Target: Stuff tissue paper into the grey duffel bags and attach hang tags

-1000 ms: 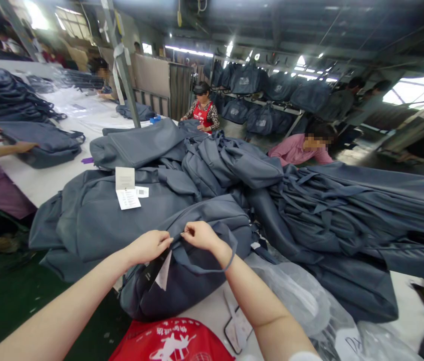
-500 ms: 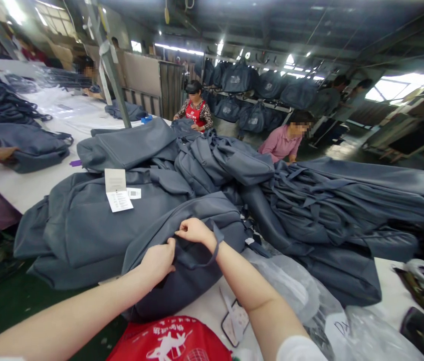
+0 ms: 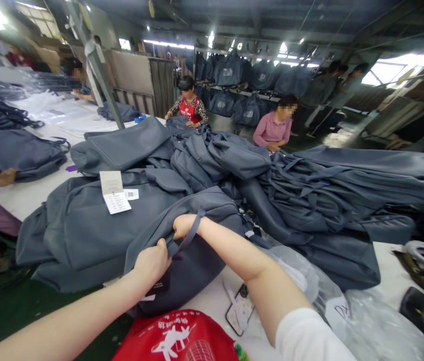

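Observation:
A dark blue-grey bag lies on the table in front of me, its long opening edge running between my hands. My left hand is closed on the near side of that edge, thumb on top. Just beyond it, my right hand is closed at the same edge, its fingertips partly hidden by the fabric. The bag's strap loops across my right wrist. Below my left hand hang a black tag and a small white label. A second bag with a white paper tag lies to the left.
More bags are heaped behind and to the right. Near me are a red apron, a phone and clear plastic bags. Co-workers stand across the table; another person's hand touches a bag at the left.
My right hand has moved slightly left and tucked its fingertips into the bag's edge. The strap has slid on its wrist. The black tag has come into sight. A co-worker in pink has straightened up.

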The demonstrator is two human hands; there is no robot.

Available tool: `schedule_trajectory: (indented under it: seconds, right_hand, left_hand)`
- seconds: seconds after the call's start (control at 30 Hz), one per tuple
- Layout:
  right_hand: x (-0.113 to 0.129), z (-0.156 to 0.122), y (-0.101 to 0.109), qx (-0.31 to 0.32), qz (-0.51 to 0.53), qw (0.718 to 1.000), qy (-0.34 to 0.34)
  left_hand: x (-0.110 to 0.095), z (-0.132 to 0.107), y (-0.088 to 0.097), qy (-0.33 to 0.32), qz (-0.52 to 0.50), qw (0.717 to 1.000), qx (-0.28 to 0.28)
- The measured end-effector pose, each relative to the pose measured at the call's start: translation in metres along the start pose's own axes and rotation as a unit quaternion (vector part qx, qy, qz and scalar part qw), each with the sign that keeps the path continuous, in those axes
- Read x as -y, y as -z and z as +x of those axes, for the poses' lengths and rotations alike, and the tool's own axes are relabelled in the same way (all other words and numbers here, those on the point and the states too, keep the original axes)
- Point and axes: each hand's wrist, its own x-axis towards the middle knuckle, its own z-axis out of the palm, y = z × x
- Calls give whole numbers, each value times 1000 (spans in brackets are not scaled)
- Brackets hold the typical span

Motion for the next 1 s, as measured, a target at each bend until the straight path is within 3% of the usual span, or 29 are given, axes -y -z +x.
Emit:
schedule_trajectory:
  seconds: [0.13,0.27,0.4,0.53,0.6,0.67,0.7,0.73,0.87,1.0]
  right_hand:
    - [-17,3,-2,-82,74,994,25]
    - [-42,-11,-31,-183,208,959,62]
    - [-54,-37,-84,-310,369,871,96]
    - [-51,-60,-123,-397,489,768,113]
    - [-49,-67,-128,-396,563,713,131]
    - [-48,-70,-125,-350,635,673,147]
    - [-48,-71,-121,-317,652,673,149]
    - [-48,-70,-116,-284,645,695,144]
    - [-42,-60,-92,-221,450,853,147]
    - [-26,-50,-76,-202,312,918,140]
  left_hand:
    - [5,24,6,-31,-64,997,-12]
    - [30,47,6,-45,-149,988,-16]
    - [50,60,-3,-13,-188,982,-26]
    - [48,63,-13,-10,-182,983,-28]
    - [42,61,-15,-20,-167,986,-26]
    - [36,57,-15,-34,-149,988,-20]
    - [34,55,-14,-42,-141,989,-15]
    - [32,53,-14,-48,-134,990,-10]
    - [26,49,-10,-45,-120,992,1]
    - [23,52,-10,-22,-149,989,5]
